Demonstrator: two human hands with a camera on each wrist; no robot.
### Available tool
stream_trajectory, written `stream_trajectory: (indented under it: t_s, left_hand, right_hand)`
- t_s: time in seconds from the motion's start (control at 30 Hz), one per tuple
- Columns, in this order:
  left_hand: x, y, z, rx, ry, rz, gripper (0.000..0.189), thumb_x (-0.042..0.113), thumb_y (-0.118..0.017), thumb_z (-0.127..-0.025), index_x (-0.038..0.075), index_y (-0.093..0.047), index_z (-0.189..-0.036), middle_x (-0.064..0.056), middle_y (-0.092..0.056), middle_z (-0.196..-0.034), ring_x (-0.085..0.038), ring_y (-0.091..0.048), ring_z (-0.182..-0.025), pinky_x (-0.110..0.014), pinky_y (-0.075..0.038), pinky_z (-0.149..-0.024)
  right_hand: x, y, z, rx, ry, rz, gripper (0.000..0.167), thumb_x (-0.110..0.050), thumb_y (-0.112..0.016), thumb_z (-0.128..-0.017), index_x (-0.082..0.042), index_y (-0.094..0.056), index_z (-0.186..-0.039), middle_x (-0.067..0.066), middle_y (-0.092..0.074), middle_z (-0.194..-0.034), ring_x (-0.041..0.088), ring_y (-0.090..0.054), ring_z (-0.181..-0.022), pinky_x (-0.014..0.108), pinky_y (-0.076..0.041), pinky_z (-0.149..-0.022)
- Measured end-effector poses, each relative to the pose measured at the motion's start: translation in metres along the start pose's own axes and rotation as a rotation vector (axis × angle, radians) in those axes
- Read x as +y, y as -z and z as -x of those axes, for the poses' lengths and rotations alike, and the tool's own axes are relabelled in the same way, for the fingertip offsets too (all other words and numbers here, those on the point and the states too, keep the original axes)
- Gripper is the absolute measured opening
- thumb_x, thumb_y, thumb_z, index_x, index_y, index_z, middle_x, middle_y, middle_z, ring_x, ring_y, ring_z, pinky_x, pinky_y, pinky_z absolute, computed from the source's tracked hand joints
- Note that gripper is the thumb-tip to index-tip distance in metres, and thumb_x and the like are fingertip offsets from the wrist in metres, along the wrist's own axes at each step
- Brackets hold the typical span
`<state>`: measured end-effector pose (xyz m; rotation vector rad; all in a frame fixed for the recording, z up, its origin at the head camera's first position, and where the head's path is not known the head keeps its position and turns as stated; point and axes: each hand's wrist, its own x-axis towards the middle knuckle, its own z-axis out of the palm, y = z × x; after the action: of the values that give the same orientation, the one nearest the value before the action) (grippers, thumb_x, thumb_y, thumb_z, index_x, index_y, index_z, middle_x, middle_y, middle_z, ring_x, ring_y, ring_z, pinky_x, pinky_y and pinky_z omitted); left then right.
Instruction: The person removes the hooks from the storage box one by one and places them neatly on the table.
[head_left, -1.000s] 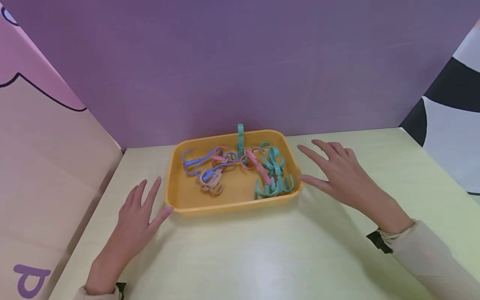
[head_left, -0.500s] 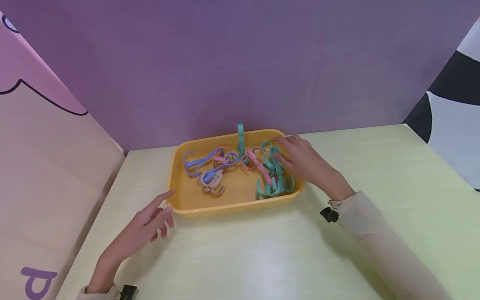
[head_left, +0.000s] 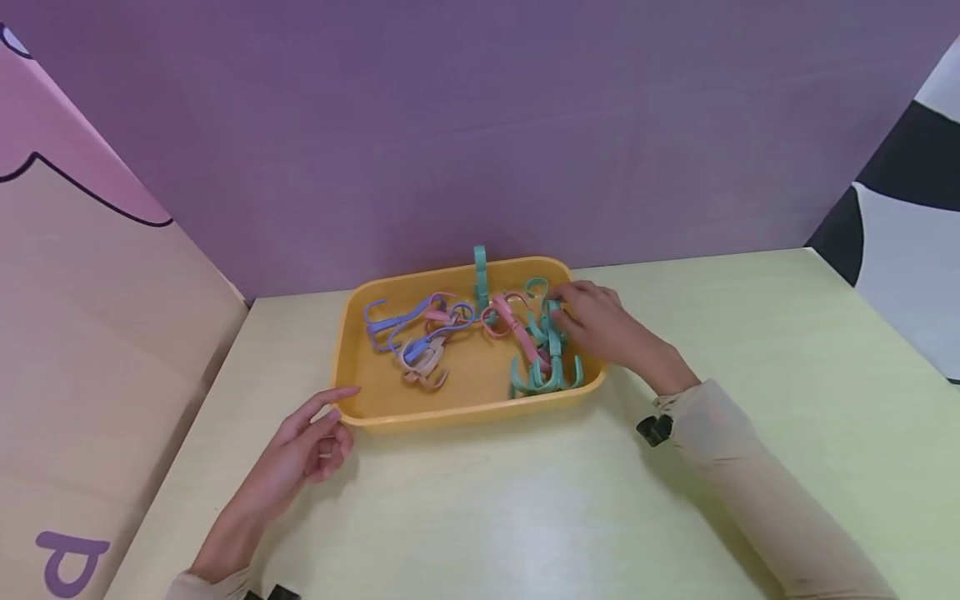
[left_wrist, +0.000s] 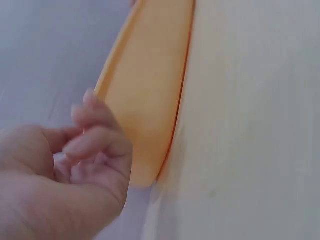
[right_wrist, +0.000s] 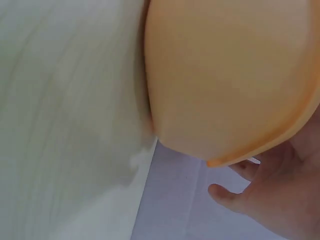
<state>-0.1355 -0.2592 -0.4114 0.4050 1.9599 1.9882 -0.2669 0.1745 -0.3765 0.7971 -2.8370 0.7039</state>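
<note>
A yellow tray (head_left: 450, 417) holds a tangle of plastic multi-prong hanging hooks. My right hand (head_left: 603, 329) reaches over its right rim, and thumb and forefinger pinch the upper end of a green hook (head_left: 556, 358); in the right wrist view the tray wall covers the fingertips. A pink hook (head_left: 513, 325) lies just left of it. At the front left corner, my left hand (head_left: 300, 450) holds the tray's rim, forefinger laid over the edge and thumb outside. The left wrist view shows this hand's other fingers (left_wrist: 95, 145) curled.
Two blue-purple hooks (head_left: 397, 321) and a beige hook (head_left: 423, 362) lie in the tray's left half. One green hook (head_left: 481, 275) leans upright against the back rim. The tray stands on a pale table (head_left: 480, 517), close to a purple wall (head_left: 480, 142).
My right hand has come in from the right to the green hook, which has shifted slightly left. My left hand has turned and closed on the tray's corner.
</note>
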Motion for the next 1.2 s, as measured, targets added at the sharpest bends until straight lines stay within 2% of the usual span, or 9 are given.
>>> stream_trajectory:
  t_s: [0.17,0.2,0.33,0.57,0.77,0.9,1.13,1.2]
  left_hand:
    - [-0.006,-0.004,-0.003,0.062,-0.014,0.067,0.046,0.025,-0.041,-0.109,0.004,-0.034,-0.150,0.000,-0.061,-0.079,-0.008,-0.045,-0.056,-0.026,-0.018,-0.044]
    - [-0.007,-0.004,-0.003,0.067,-0.015,0.069,0.046,0.025,-0.042,-0.109,0.004,-0.034,-0.150,0.000,-0.061,-0.079,-0.008,-0.045,-0.056,-0.025,-0.019,-0.044]
    - [-0.009,-0.003,-0.002,0.068,-0.017,0.064,0.045,0.025,-0.041,-0.109,0.005,-0.035,-0.150,0.000,-0.061,-0.080,-0.009,-0.045,-0.056,-0.026,-0.020,-0.045]
    - [-0.009,0.000,0.000,0.081,-0.015,0.043,0.044,0.026,-0.041,-0.109,0.006,-0.037,-0.148,0.000,-0.061,-0.078,-0.012,-0.041,-0.055,-0.027,-0.021,-0.046]
    - [-0.010,0.000,-0.001,0.078,-0.024,0.043,0.044,0.026,-0.040,-0.110,0.006,-0.037,-0.148,0.000,-0.061,-0.077,-0.010,-0.043,-0.055,-0.028,-0.022,-0.046]
    - [-0.011,-0.001,-0.001,0.081,-0.020,0.038,0.044,0.027,-0.040,-0.110,0.006,-0.037,-0.148,0.000,-0.061,-0.077,-0.010,-0.044,-0.055,-0.028,-0.022,-0.046]
    - [-0.012,-0.002,-0.002,0.088,-0.021,0.028,0.043,0.027,-0.040,-0.110,0.006,-0.037,-0.147,0.001,-0.061,-0.077,-0.009,-0.045,-0.056,-0.028,-0.022,-0.046]
    - [-0.013,-0.002,-0.002,0.090,-0.021,0.029,0.043,0.027,-0.040,-0.110,0.006,-0.037,-0.147,0.001,-0.061,-0.077,-0.009,-0.045,-0.056,-0.027,-0.023,-0.046]
  right_hand:
    - [-0.001,0.006,0.002,-0.012,0.016,-0.103,0.031,-0.014,-0.057,-0.103,0.004,-0.055,-0.128,0.019,-0.066,-0.117,0.040,-0.055,-0.116,0.059,-0.039,-0.099]
    - [-0.001,0.008,0.002,-0.010,0.010,-0.126,0.032,-0.014,-0.057,-0.103,0.004,-0.056,-0.129,0.020,-0.064,-0.122,0.040,-0.054,-0.119,0.059,-0.039,-0.101]
    - [-0.007,0.018,0.004,0.032,-0.012,-0.214,0.033,-0.012,-0.061,-0.100,0.003,-0.058,-0.129,0.020,-0.063,-0.127,0.038,-0.056,-0.120,0.055,-0.045,-0.099]
    - [-0.021,0.033,0.006,0.154,0.025,-0.296,0.035,-0.008,-0.065,-0.097,-0.001,-0.058,-0.131,0.015,-0.061,-0.131,0.034,-0.065,-0.111,0.050,-0.053,-0.092]
    - [-0.032,0.042,0.010,0.256,0.097,-0.312,0.035,-0.005,-0.067,-0.095,-0.002,-0.059,-0.129,0.014,-0.060,-0.128,0.032,-0.065,-0.110,0.051,-0.049,-0.099]
    - [-0.037,0.045,0.012,0.335,0.147,-0.327,0.035,-0.004,-0.065,-0.096,-0.003,-0.058,-0.131,0.013,-0.059,-0.125,0.031,-0.064,-0.109,0.051,-0.049,-0.098]
    - [-0.045,0.050,0.012,0.562,0.196,-0.336,0.038,-0.005,-0.063,-0.098,-0.003,-0.057,-0.135,0.011,-0.065,-0.117,0.024,-0.065,-0.101,0.028,-0.051,-0.091]
    - [-0.045,0.050,0.011,0.603,0.205,-0.343,0.038,-0.003,-0.063,-0.097,-0.002,-0.058,-0.134,0.012,-0.066,-0.115,0.024,-0.065,-0.100,0.024,-0.050,-0.091]
